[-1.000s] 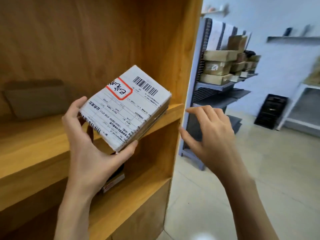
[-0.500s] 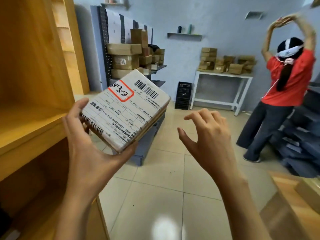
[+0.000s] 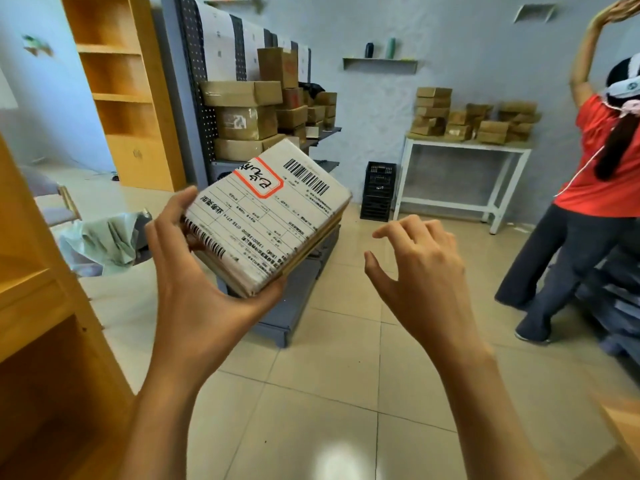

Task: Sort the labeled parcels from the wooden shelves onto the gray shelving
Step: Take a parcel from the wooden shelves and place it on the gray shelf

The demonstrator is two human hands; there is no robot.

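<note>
One parcel in hand, bound for the gray shelving

One labeled parcel (image 3: 266,216) sits in my left hand (image 3: 204,289), thumb along its near left edge and fingers curled under its lower corner, so it tilts with the label facing me. My right hand (image 3: 415,268) hangs free beside it, fingers loosely spread, holding nothing and touching nothing. I judge this to be the carry step: the parcel is off the wooden shelves (image 3: 31,323), which stand at my left, and not yet placed. The gray shelving (image 3: 194,109) is straight ahead, behind the parcel, its upper tier already stacked with brown cartons (image 3: 242,119). The next move calls for reading the red-framed mark on the label, picking the matching tier, and finding a bare patch among those cartons.

The floor (image 3: 346,393) is pale tile. A white worktop (image 3: 464,147) by the far wall carries more small boxes, a black crate (image 3: 377,192) stands beside it, and another person in a red shirt (image 3: 602,174) stretches both arms overhead on the right. A second wooden bookcase (image 3: 121,91) stands beyond the gray shelving.
</note>
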